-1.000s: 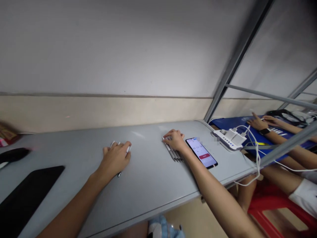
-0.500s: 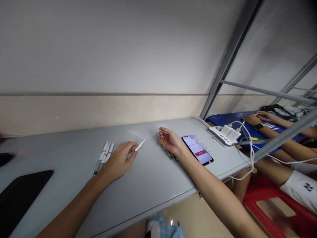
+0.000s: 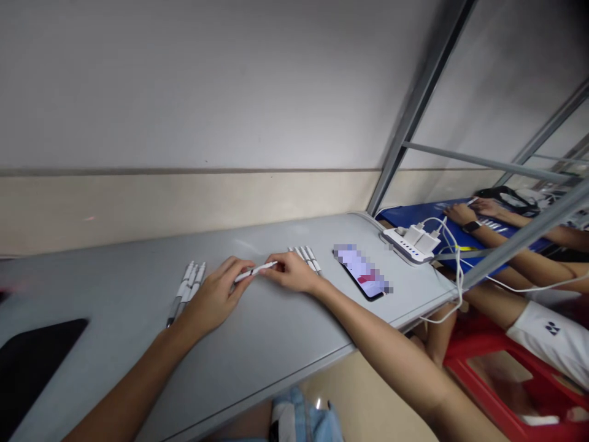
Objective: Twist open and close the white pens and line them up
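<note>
A white pen lies sideways between my two hands, a little above the grey desk. My left hand is closed around its left part, thumb and fingers pinching it. At the tip end, the fingers of my right hand also pinch it. Beside my left hand and wrist rests a group of white-and-grey pens, partly covered by the wrist. Several more white pens lie side by side just behind my right hand, which hides part of them.
A phone lies right of my right forearm. Further right stands a white power strip with plugged-in chargers and cables. A black mat is at the left. Beyond the metal frame, a co-worker's hands work over a blue table.
My right hand has moved left, from open above the right-hand pens to pinching the pen's tip end. The pen in my left hand has turned flatter. The view has shifted slightly.
</note>
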{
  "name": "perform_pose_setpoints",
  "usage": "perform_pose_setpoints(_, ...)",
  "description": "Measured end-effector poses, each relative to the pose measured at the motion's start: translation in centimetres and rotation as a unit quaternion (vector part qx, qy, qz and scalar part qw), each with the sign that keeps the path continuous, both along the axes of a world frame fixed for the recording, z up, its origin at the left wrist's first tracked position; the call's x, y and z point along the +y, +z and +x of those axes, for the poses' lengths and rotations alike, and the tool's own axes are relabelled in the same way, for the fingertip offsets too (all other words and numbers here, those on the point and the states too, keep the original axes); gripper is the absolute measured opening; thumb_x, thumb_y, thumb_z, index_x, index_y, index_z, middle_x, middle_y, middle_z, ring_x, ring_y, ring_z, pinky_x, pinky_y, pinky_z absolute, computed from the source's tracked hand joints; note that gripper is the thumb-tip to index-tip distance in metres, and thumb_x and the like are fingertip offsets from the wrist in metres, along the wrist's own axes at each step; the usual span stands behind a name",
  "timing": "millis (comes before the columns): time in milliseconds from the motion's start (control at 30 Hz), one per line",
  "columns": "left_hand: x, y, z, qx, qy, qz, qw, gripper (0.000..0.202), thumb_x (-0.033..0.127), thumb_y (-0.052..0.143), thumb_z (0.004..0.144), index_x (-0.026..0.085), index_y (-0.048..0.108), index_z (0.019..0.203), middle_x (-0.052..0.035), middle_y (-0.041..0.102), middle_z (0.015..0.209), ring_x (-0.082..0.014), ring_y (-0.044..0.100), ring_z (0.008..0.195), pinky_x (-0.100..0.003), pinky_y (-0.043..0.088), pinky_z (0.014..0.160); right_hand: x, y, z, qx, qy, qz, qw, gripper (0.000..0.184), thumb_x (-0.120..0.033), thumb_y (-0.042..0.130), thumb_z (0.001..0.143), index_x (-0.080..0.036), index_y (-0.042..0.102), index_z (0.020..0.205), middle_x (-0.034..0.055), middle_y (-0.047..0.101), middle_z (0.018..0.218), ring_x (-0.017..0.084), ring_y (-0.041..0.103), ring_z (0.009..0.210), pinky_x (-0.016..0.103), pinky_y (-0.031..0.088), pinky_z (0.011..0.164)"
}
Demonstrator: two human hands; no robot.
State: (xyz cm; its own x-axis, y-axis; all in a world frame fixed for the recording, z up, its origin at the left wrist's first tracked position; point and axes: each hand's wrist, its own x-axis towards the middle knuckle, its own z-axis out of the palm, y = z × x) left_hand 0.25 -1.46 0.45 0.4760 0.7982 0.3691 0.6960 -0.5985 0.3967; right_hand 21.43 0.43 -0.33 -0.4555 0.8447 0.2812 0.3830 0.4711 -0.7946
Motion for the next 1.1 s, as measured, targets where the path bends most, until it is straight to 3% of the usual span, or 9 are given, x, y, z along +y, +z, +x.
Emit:
perform_pose_setpoints(200,0.4,-0.1,-0.4,0.029,0.046,-0.002,0.998,0.031,0.042,0.038,0.094,0.021,0.057,0.106,-0.0058,0.067,0.101,-0.0209,0.062,0.091,-0.032,0.045,0.081,0.6,-0.3,0.1,0.034,-0.005,-0.06,0.998,0.046,-0.057,0.05,0.085,-0.016,0.057,0.066,-0.0044,0.04,0.056,0.009,0.034,0.054,0.024,0.025,0.052)
perform_pose_setpoints(433,0.5,0.2,-0.7,0.04,0.046,0.041,0.997,0.031,0.04,0.035,0.096,0.02,0.057,0.104,-0.0058,0.065,0.103,-0.0208,0.059,0.096,-0.033,0.043,0.086,0.4,0.4,0.5,0.036,-0.034,-0.061,0.997,0.051,-0.061,0.045,0.086,-0.016,0.059,0.066,-0.0037,0.04,0.054,0.009,0.034,0.051,0.025,0.024,0.05)
perform_pose_setpoints(600,0.6,0.2,-0.9,0.039,0.038,0.046,0.997,0.03,0.036,0.031,0.097,0.019,0.055,0.101,-0.006,0.062,0.097,-0.0203,0.057,0.092,-0.033,0.042,0.084,-0.2,1.4,0.7,0.04,-0.042,-0.01,0.998,0.038,-0.055,0.053,0.085,-0.019,0.065,0.082,-0.0031,0.047,0.06,0.01,0.04,0.057,0.023,0.028,0.054)
perform_pose_setpoints(700,0.6,0.2,-0.9,0.033,0.037,0.049,0.998,0.03,0.036,0.029,0.097,0.019,0.054,0.098,-0.0057,0.061,0.093,-0.0202,0.056,0.09,-0.033,0.042,0.082,-0.5,1.6,0.7,0.017,-0.042,0.018,0.999,0.038,-0.054,0.054,0.085,-0.019,0.064,0.075,-0.0035,0.044,0.058,0.01,0.038,0.056,0.023,0.026,0.054)
perform_pose_setpoints(900,0.6,0.1,-1.1,0.024,0.029,0.08,0.996,0.029,0.034,0.029,0.097,0.019,0.054,0.101,-0.0054,0.06,0.094,-0.0209,0.053,0.093,-0.034,0.041,0.085,-0.2,1.3,0.9,0.024,-0.032,-0.065,0.997,0.058,-0.061,0.039,0.089,-0.015,0.062,0.063,-0.0031,0.04,0.054,0.009,0.036,0.052,0.024,0.028,0.054)
perform_pose_setpoints(1100,0.6,0.1,-1.1,0.055,0.026,0.113,0.992,0.025,0.028,0.031,0.096,0.019,0.053,0.089,-0.004,0.056,0.081,-0.0206,0.051,0.08,-0.034,0.039,0.074,-0.1,1.4,0.9,0.04,-0.003,-0.066,0.997,0.047,-0.055,0.044,0.089,-0.015,0.059,0.069,-0.0038,0.042,0.058,0.009,0.036,0.055,0.023,0.028,0.055)
